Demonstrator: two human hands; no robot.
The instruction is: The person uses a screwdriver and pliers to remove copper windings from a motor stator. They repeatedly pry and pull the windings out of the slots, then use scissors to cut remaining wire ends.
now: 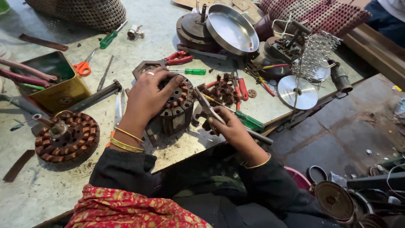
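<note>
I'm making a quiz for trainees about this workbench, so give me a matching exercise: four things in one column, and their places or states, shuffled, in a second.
Things:
1. left hand
2. right hand
3. orange-handled scissors
4. second wound stator

Places or states:
A. lying beside the yellow tin
B. resting on top of the dark motor stator
C. gripping pliers pointed at the stator
D. sitting alone at the bench's left, left of the left forearm

Pairs: 1-B, 2-C, 3-A, 4-D
</note>
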